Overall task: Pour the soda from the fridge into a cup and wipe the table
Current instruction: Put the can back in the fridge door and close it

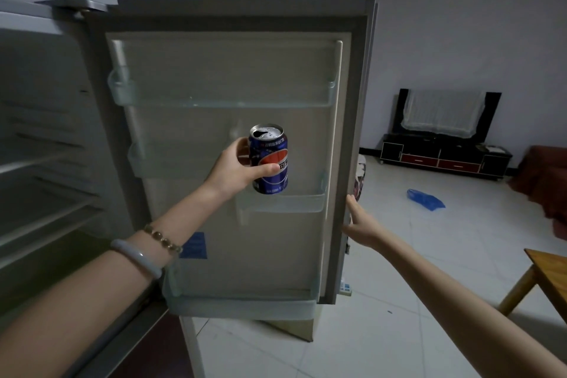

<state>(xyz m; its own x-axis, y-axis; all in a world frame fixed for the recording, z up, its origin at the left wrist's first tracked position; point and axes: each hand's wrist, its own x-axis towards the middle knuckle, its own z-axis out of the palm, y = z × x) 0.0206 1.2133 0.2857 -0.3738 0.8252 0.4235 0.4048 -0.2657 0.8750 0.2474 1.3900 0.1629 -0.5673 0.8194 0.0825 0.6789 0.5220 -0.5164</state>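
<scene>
My left hand (237,169) grips a blue soda can (270,159) upright, with its top opened, in front of the open fridge door (233,77). The can hangs just above a clear door shelf (288,202). My right hand (357,221) holds the outer edge of the fridge door, thumb on the inner side and the fingers hidden behind the edge. The fridge interior (40,163) with its wire shelves lies at the left. No cup is in view.
A wooden table corner (549,273) juts in at the lower right. Across the tiled floor stand a black TV stand (441,156) with a covered screen and a reddish sofa (543,184). A blue bag (425,199) lies on the floor.
</scene>
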